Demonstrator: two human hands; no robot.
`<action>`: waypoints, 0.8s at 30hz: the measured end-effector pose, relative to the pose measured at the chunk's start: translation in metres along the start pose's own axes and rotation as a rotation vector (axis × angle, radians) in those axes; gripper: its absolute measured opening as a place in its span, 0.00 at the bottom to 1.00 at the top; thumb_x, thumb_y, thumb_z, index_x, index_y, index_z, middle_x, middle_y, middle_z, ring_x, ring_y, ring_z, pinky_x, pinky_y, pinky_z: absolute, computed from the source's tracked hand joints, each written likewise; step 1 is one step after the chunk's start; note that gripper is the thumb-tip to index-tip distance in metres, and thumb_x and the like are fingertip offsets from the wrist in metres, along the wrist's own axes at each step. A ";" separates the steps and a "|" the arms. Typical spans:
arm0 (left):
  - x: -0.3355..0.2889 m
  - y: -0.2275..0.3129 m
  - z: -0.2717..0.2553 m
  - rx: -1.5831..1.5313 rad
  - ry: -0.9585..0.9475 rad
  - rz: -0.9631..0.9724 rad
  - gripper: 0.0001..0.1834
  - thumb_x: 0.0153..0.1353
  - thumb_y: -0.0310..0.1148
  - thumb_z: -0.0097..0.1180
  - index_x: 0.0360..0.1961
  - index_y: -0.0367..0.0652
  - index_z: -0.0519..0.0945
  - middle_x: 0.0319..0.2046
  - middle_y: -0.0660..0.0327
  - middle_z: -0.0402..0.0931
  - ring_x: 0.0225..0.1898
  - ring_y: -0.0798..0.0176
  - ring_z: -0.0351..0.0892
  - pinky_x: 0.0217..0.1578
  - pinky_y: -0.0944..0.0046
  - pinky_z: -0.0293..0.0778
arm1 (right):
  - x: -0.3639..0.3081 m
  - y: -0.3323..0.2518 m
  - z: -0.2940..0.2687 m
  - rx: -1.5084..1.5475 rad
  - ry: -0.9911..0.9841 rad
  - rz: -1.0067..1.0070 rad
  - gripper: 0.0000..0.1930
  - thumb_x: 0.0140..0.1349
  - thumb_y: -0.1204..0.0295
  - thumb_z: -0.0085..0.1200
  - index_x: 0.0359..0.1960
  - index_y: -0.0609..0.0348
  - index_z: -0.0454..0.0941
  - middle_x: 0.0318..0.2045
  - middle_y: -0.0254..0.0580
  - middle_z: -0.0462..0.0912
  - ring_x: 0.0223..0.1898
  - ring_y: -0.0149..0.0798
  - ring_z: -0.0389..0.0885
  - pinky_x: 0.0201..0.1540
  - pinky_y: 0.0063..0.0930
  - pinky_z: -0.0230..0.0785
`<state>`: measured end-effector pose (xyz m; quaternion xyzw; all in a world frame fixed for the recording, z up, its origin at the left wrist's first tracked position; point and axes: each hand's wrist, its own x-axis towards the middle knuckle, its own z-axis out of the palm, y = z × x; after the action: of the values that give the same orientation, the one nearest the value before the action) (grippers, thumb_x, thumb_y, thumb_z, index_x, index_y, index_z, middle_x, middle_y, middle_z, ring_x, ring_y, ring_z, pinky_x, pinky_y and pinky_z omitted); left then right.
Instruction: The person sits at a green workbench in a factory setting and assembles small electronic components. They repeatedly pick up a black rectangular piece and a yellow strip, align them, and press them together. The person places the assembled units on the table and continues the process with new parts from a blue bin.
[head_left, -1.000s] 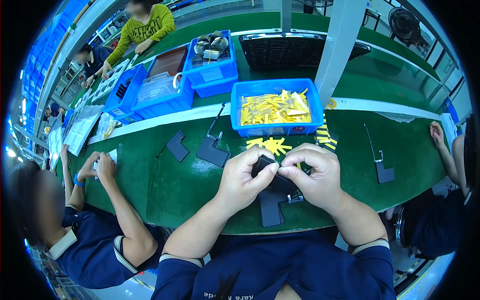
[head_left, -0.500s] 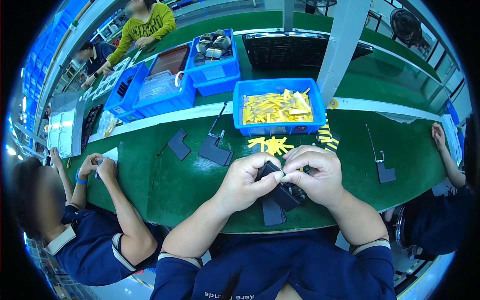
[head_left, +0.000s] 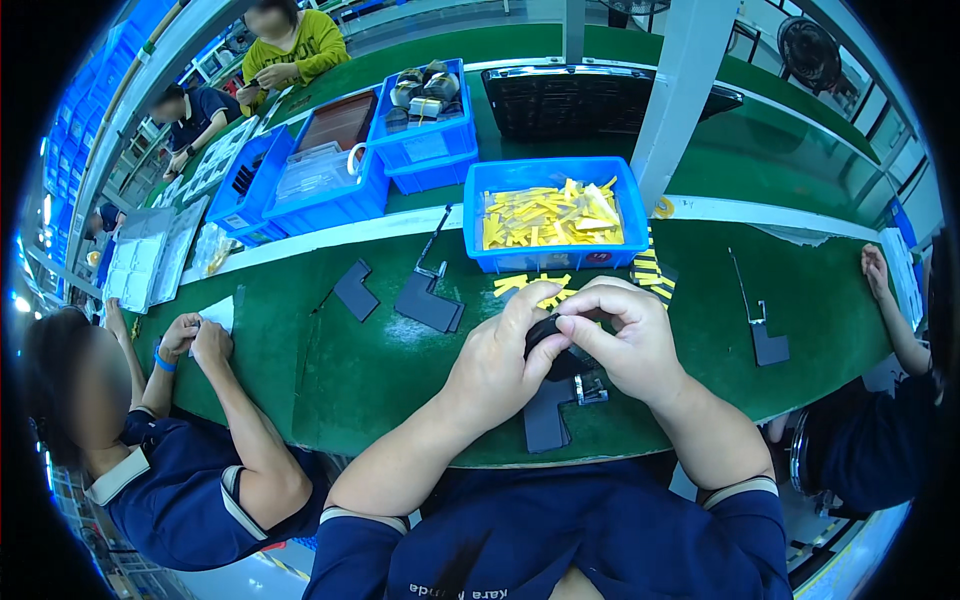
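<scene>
- Presently, the black part (head_left: 543, 327) is up between both hands, over the green tabletop (head_left: 340, 405); the fingers hide much of it.
- The left hand (head_left: 500, 355) has thumb and fingers closed around its body, while the right hand (head_left: 630, 335) pinches narrowly at its upper end. Whether something small is caught in that pinch cannot be told.
- The handling looks under way rather than finished: the part is held, not set down, and what has been done to it is covered.
- Just below the hands, an L-shaped dark piece (head_left: 547, 418) lies near the tabletop's edge, a silvery bracket (head_left: 590, 388) beside it.
- Beyond the hands are loose yellow strips (head_left: 510, 284), in front of a blue bin (head_left: 555, 262) holding many more.
- To the left lie two dark pieces, a smaller one (head_left: 357, 290) and a bracketed one (head_left: 430, 303); another (head_left: 768, 348) lies well to the right. No yellow strip shows on these three, and how complete they are cannot be judged.
- Farther left, a co-worker's hands (head_left: 195, 340) meet near a white sheet (head_left: 220, 312).
</scene>
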<state>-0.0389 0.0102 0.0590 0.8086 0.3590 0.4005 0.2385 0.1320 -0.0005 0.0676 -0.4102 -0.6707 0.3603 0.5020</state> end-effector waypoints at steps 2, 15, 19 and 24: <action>0.001 0.002 -0.001 -0.052 0.013 -0.018 0.24 0.53 0.28 0.61 0.50 0.40 0.67 0.32 0.54 0.80 0.32 0.55 0.82 0.33 0.63 0.75 | -0.001 -0.001 0.000 0.014 0.030 0.044 0.07 0.51 0.78 0.58 0.33 0.66 0.79 0.28 0.41 0.79 0.30 0.30 0.78 0.35 0.21 0.70; 0.002 0.000 -0.004 0.057 0.055 0.047 0.10 0.53 0.26 0.61 0.36 0.37 0.75 0.29 0.54 0.78 0.31 0.57 0.82 0.30 0.65 0.77 | -0.003 0.007 0.006 0.407 0.101 0.198 0.05 0.56 0.81 0.56 0.34 0.67 0.79 0.33 0.35 0.76 0.34 0.25 0.77 0.38 0.17 0.71; 0.002 0.000 -0.005 0.075 0.043 0.076 0.10 0.52 0.26 0.61 0.36 0.37 0.75 0.28 0.55 0.78 0.28 0.58 0.82 0.28 0.65 0.76 | -0.003 0.006 0.006 0.422 0.099 0.208 0.05 0.55 0.81 0.56 0.34 0.67 0.79 0.33 0.35 0.75 0.34 0.26 0.76 0.38 0.17 0.70; 0.001 -0.001 -0.004 0.120 0.040 0.115 0.11 0.51 0.26 0.62 0.35 0.37 0.76 0.28 0.55 0.78 0.26 0.57 0.81 0.26 0.65 0.75 | -0.004 0.006 0.008 0.392 0.117 0.173 0.03 0.56 0.81 0.56 0.32 0.67 0.78 0.32 0.35 0.75 0.34 0.25 0.76 0.37 0.17 0.70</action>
<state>-0.0420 0.0117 0.0612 0.8326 0.3401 0.4073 0.1590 0.1259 -0.0023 0.0592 -0.3811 -0.5201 0.5010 0.5773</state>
